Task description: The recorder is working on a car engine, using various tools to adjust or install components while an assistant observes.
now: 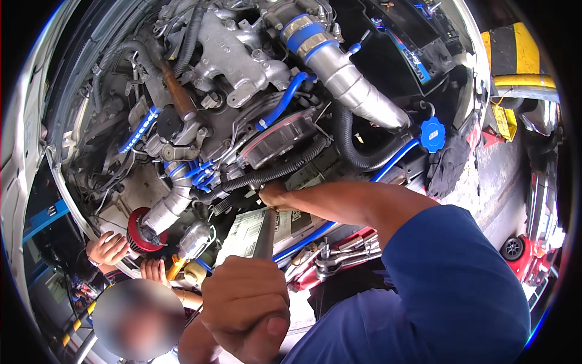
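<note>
In the lower foreground, my left hand (245, 306) is closed in a fist around the near end of a grey metal bar (265, 236). The bar runs away from me into the front of the engine bay. My right arm, in a blue sleeve, reaches in from the right. At the bar's far end, my right hand (274, 196) is closed, its fingers partly hidden; it appears to grip the bar there. Just beyond it passes a black corrugated hose (276, 167), below a round ribbed pulley (279, 141). What the bar's far tip meets is hidden.
Another person's hands (109, 247) rest at the left front edge, near a red cone air filter (145, 230) and a lit work lamp (195, 239). Ratchets and sockets (339, 258) lie in front. A silver intake pipe (357, 94), blue cap (433, 134) and black glove (448, 167) are right.
</note>
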`<state>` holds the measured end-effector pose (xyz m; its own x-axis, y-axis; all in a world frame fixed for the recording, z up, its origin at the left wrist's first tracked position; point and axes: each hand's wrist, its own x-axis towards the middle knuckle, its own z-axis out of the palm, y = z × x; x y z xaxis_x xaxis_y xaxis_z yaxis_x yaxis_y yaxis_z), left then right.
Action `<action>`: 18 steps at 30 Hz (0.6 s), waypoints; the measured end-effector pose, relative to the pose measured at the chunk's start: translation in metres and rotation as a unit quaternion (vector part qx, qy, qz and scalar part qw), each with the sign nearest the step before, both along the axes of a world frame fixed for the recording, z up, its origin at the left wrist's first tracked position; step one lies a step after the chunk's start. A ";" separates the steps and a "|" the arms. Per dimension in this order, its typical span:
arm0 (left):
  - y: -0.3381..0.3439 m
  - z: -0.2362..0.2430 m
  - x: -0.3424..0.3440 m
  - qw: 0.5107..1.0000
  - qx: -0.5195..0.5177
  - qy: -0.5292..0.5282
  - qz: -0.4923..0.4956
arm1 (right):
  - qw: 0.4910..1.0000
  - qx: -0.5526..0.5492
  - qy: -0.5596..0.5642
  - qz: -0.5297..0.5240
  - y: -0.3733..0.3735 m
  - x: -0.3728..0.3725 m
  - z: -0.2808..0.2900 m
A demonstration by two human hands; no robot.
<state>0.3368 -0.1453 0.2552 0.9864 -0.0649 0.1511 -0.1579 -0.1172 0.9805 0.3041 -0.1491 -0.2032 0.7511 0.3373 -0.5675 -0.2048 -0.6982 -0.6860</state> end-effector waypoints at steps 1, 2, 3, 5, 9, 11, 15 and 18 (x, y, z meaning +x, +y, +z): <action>0.002 -0.001 0.001 1.000 0.016 -0.008 -0.004 | 0.994 -0.016 0.036 0.099 -0.003 0.001 -0.010; 0.007 -0.003 -0.001 1.000 0.020 -0.005 -0.003 | 0.978 -0.030 0.070 0.196 -0.003 0.000 -0.018; 0.026 -0.006 -0.018 1.000 0.007 0.019 -0.011 | 0.971 0.000 0.035 0.236 0.024 -0.021 0.012; 0.022 -0.009 -0.011 0.996 -0.042 0.027 -0.069 | 0.979 -0.003 0.051 0.195 0.013 -0.014 -0.028; -0.004 -0.006 0.004 0.997 0.062 -0.039 -0.011 | 0.981 0.031 -0.184 0.054 0.014 -0.032 -0.030; 0.007 -0.004 0.006 0.995 0.010 0.023 -0.094 | 0.995 0.034 -0.011 0.088 0.027 -0.024 -0.016; 0.013 -0.015 0.000 0.998 -0.012 0.006 -0.067 | 0.972 0.038 0.215 0.088 0.016 -0.003 -0.016; 0.018 -0.011 -0.009 0.998 -0.027 -0.005 -0.058 | 0.951 -0.021 0.306 -0.027 0.019 0.000 -0.012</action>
<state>0.3275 -0.1269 0.2440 0.9710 -0.1704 0.1679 -0.1780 -0.0453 0.9830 0.3046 -0.1299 -0.2151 0.2915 0.2753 -0.9161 -0.5933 -0.6992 -0.3989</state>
